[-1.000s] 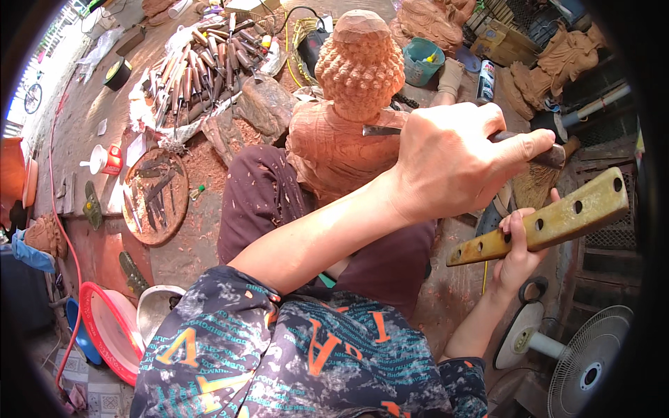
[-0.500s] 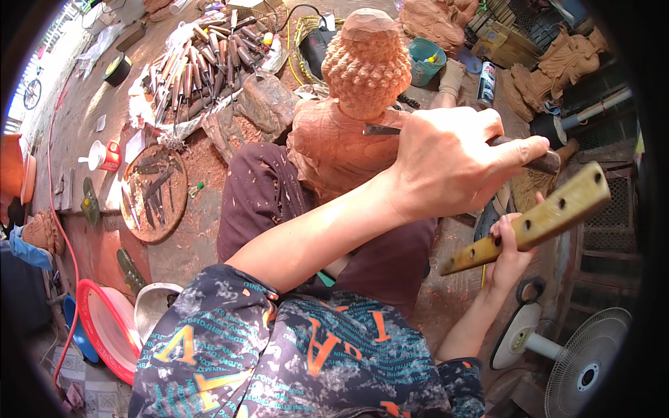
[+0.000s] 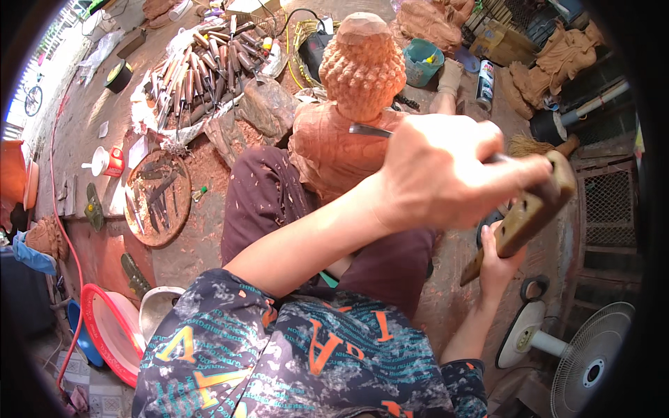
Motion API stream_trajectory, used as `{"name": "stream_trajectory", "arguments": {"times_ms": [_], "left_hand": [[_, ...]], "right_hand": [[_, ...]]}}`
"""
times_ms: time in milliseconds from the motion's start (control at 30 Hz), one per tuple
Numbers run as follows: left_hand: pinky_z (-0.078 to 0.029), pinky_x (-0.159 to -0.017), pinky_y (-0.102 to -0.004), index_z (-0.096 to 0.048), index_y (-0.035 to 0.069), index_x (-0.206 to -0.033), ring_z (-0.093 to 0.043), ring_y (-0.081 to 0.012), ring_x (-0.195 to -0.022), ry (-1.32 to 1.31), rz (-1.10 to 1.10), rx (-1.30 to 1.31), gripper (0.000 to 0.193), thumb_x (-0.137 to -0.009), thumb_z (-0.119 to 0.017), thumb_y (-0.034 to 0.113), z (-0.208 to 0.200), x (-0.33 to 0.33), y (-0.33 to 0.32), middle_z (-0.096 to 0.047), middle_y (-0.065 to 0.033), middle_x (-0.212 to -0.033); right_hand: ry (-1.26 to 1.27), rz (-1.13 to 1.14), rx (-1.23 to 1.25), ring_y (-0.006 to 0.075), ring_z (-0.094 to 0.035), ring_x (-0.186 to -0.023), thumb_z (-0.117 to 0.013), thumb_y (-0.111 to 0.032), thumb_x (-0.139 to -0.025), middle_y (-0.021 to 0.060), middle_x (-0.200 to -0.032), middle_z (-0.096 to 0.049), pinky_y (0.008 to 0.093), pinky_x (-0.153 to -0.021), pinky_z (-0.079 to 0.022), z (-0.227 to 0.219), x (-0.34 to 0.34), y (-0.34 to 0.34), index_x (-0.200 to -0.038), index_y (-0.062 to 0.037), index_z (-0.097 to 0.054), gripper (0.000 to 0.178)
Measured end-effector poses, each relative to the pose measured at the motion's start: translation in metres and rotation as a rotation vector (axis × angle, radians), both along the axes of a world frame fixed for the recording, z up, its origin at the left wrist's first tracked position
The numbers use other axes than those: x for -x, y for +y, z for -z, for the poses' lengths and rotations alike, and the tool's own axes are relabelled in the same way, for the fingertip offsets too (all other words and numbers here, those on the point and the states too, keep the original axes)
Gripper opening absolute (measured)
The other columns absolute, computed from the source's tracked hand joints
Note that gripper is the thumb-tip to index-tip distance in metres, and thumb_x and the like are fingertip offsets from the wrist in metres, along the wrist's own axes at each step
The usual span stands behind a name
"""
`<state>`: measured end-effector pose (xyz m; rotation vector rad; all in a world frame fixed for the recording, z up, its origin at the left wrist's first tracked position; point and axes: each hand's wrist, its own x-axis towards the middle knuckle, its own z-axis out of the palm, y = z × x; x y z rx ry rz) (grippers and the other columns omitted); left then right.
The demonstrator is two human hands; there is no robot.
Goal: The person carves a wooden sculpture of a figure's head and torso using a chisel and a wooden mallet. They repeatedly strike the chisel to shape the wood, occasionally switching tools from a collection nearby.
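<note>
A reddish carved wooden bust (image 3: 362,70) with rows of round curls stands in front of my knees. My left hand (image 3: 439,171) is wrapped round a chisel (image 3: 371,130), its metal blade pointing left at the bust's shoulder. Whether the edge touches the wood I cannot tell. The handle runs out to the right past my fingers. My right hand (image 3: 500,261) grips a yellowish-brown bar with holes (image 3: 535,216), held tilted. The bar's upper end is at the chisel's handle end, apparently touching it. My left hand and the handle are blurred.
Many carving tools (image 3: 202,70) lie heaped at the back left. A round wooden board (image 3: 157,198) with blades is left of my knee. A standing fan (image 3: 592,373) is at lower right, a red-rimmed basin (image 3: 111,331) at lower left. A teal bucket (image 3: 423,61) stands behind the bust.
The bar has swung up and left, from apart to the end of the chisel handle. My left hand and chisel have shifted slightly left. The whole view has shifted a little.
</note>
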<state>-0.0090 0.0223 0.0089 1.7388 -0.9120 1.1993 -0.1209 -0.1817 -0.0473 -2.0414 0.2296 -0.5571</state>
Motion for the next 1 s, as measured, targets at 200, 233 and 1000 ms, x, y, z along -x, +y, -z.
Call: {"name": "stream_trajectory", "arguments": {"times_ms": [200,233,1000], "left_hand": [[-0.041,-0.042,-0.0281,-0.070,0.028,-0.111,-0.053,-0.0135,-0.049,0.065,0.104,0.109,0.046,-0.066,-0.076,0.027,0.000,-0.001,-0.005,-0.048,0.0041,-0.061],[-0.042,-0.042,-0.0287,-0.069,0.026,-0.112,-0.054,-0.0139,-0.050,0.081,0.103,0.079,0.048,-0.065,-0.078,0.026,-0.001,0.000,-0.001,-0.048,0.0036,-0.062],[-0.040,-0.042,-0.0282,-0.068,0.031,-0.112,-0.054,-0.0136,-0.049,0.124,0.135,-0.039,0.044,-0.068,-0.075,0.035,0.003,0.006,0.009,-0.048,0.0034,-0.060]], "right_hand": [[-0.185,-0.104,-0.352,0.0117,-0.046,-0.070,-0.059,0.006,-0.083,0.0046,-0.082,-0.049,0.0260,-0.069,-0.043,-0.025,-0.003,0.016,-0.140,-0.0035,-0.031,0.064],[-0.218,-0.082,-0.354,0.0101,-0.047,-0.068,-0.057,0.008,-0.081,0.0040,-0.080,-0.049,0.0237,-0.066,-0.042,-0.028,-0.004,0.018,-0.142,-0.0015,-0.026,0.069],[-0.077,0.031,0.086,0.0098,-0.050,-0.075,-0.063,0.004,-0.081,0.0015,-0.083,-0.054,0.0233,-0.074,-0.042,-0.014,0.009,0.024,-0.103,-0.0004,-0.053,0.024]]}}
